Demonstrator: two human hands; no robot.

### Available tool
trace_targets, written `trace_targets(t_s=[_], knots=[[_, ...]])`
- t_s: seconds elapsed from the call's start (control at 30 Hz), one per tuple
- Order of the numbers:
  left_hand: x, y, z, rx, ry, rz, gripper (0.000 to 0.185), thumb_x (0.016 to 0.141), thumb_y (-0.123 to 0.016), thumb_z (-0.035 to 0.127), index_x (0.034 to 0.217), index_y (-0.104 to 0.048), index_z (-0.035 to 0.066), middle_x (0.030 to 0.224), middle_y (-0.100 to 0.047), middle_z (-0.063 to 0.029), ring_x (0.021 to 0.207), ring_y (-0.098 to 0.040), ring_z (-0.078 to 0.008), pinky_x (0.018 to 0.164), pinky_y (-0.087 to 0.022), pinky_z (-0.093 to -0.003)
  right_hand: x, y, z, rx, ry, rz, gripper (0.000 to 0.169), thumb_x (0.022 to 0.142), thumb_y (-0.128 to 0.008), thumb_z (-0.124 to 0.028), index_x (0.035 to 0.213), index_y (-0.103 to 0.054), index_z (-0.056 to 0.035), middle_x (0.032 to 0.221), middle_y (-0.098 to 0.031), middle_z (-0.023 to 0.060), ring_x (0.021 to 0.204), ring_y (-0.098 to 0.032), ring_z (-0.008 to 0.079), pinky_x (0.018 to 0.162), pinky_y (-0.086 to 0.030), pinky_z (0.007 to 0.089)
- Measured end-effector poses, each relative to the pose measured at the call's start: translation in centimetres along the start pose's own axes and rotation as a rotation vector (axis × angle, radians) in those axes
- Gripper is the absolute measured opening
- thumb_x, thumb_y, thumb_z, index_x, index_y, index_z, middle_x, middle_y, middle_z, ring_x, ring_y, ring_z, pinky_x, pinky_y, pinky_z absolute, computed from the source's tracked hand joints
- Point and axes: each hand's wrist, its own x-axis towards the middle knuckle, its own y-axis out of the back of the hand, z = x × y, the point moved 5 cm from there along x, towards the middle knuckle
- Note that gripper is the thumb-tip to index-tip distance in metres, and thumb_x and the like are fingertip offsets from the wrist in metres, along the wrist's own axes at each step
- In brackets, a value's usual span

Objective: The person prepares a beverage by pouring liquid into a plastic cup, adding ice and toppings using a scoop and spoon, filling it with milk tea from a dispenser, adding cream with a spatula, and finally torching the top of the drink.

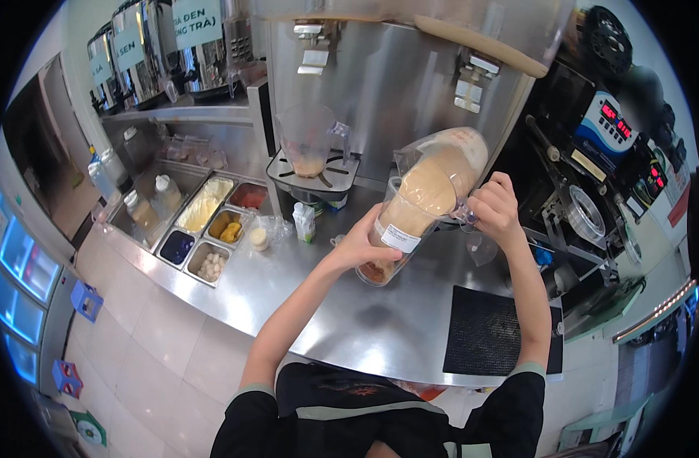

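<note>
My left hand [361, 243] is wrapped around a tall clear plastic cup [379, 270] that leans to the right above the steel counter. The cup bears a white printed label [401, 238], and darker brown contents lie at its bottom. By its handle, my right hand [492, 207] grips a clear plastic pitcher [461, 146]. That pitcher is tipped over the cup's mouth, and a light tan, milky drink runs from it into the cup. Foam clings to the pitcher's inside wall.
Another clear pitcher [309, 134] stands on a drip tray [275, 172] beneath a dispenser tap [312, 60]. Steel topping pans [203, 209] sit at the left, near a small carton [304, 222]. A black mat [481, 332] lies front right; a cup-sealing machine [604, 131] stands right.
</note>
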Motion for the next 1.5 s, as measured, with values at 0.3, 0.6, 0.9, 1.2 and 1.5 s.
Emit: trace_targets(t_s=[0.3, 0.6, 0.9, 1.2, 1.5], knots=[[-0.2, 1.5, -1.2, 0.072, -0.065, 0.006, 0.087, 0.056, -0.074, 0.015, 0.126, -0.023, 0.004, 0.110, -0.046, -0.0092, 0.106, -0.041, -0.0165, 0.091, -0.031, -0.0300, 0.9, -1.5, -0.6, -0.058, 0.063, -0.056, 0.021, 0.060, -0.066, -0.011, 0.067, -0.046, -0.0078, 0.058, -0.043, 0.0004, 0.055, -0.045, 0.0135, 0.057, -0.036, 0.0268], [-3.4, 7.5, 3.6, -0.318, -0.132, -0.087, 0.094, 0.055, -0.073, 0.008, 0.130, -0.015, 0.007, 0.113, -0.044, -0.0087, 0.105, -0.043, -0.0170, 0.092, -0.031, -0.0304, -7.4, -9.1, 1.3, 0.683, -1.412, 0.707, 0.014, 0.077, -0.060, -0.015, 0.080, -0.051, -0.0049, 0.064, -0.045, -0.0042, 0.047, -0.033, 0.0020, 0.040, -0.025, 0.0169], [-25.9, 28.9, 11.7, 0.280, -0.068, 0.006, 0.095, 0.049, -0.073, 0.015, 0.128, -0.020, 0.007, 0.107, -0.047, -0.0086, 0.101, -0.046, -0.0192, 0.089, -0.033, -0.0316, 1.2, -10.8, -9.9, -0.585, -1.181, 0.931, 0.035, 0.077, -0.058, -0.010, 0.105, -0.042, 0.0030, 0.094, -0.049, 0.0132, 0.079, -0.050, 0.0209, 0.069, -0.044, 0.0289], [-48.5, 47.4, 13.8, 0.439, 0.222, 0.638, 0.095, 0.045, -0.074, 0.019, 0.126, -0.026, 0.005, 0.103, -0.050, -0.0111, 0.101, -0.047, -0.0225, 0.089, -0.033, -0.0326, 20.1, -52.9, -35.1, 0.829, -0.980, -0.274, 0.011, 0.068, -0.058, -0.006, 0.079, -0.057, -0.0019, 0.072, -0.057, 0.0099, 0.068, -0.054, 0.0218, 0.065, -0.042, 0.0284], [-57.8, 64.7, 13.6, 0.530, 0.294, 1.076, 0.099, 0.042, -0.075, 0.015, 0.126, -0.023, 0.004, 0.100, -0.048, -0.0114, 0.096, -0.049, -0.0234, 0.083, -0.039, -0.0349, 31.5, -88.0, -54.7, 1.155, -1.153, -0.867, 0.029, 0.068, -0.058, -0.023, 0.088, -0.055, -0.0015, 0.087, -0.058, 0.0176, 0.082, -0.057, 0.0263, 0.068, -0.045, 0.0323]])
